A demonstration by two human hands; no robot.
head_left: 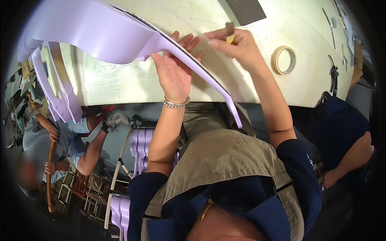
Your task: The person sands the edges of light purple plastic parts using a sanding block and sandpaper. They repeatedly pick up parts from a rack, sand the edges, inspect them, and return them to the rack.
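Observation:
A lilac guitar (108, 38) lies slantwise over the table, its neck running down toward me past the table's front edge. My left hand (173, 76) cradles this neck, thumb on the near side and spread fingertips showing beyond it. Along the fretboard side runs a dark edge. To the right of the neck, my right hand (239, 46) pinches a small piece (230, 34), brown at its upper end and yellow below; its kind is unclear. The thumb and forefinger reach toward the neck, apart from it. A pale blur lies at their tips.
A roll of tape (284, 60) lies on the pale table (249, 90), with a dark brown block (247, 10) at the back. Black-handled cutters (333, 76) lie right. More lilac necks (60, 92) overhang at left. Co-workers (56, 136) are at both sides; lilac parts (140, 146) hang on a rack below.

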